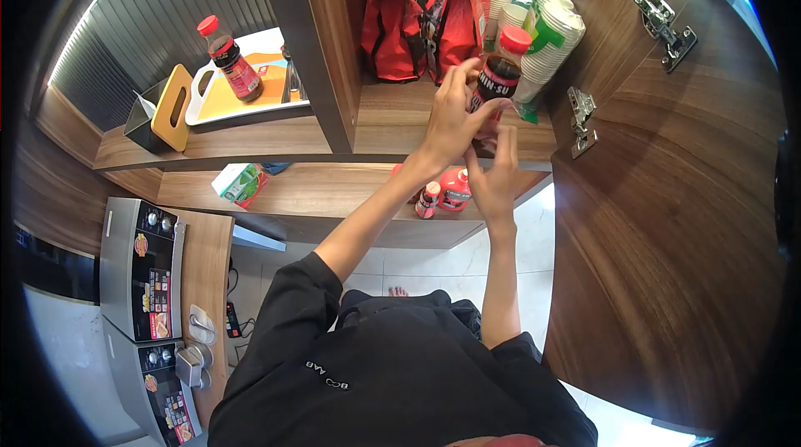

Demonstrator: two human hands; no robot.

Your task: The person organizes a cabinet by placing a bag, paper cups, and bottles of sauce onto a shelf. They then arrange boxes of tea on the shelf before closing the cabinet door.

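A sauce bottle (498, 80) with a red cap, dark contents and a black-and-red label reading partly "NN-SU" tilts in front of the cabinet's upper compartment. My left hand (455, 118) is closed around its side, thumb across the front and fingers behind. Lower down, my right hand (494, 176) grips near the bottle's base between thumb and fingers; the base itself is mostly hidden by the hands. Just behind the bottle stand stacked paper cups (546, 47) in plastic wrap. Red-and-black packages (396, 30) lean in the same compartment, left of my hands.
An open cabinet door (667, 238) with metal hinges (663, 26) is on the right. Below are a small bottle (428, 199) and a red bottle (455, 188). A similar sauce bottle (234, 63) stands on a tray (202, 88) at left, beside a tissue box (146, 126).
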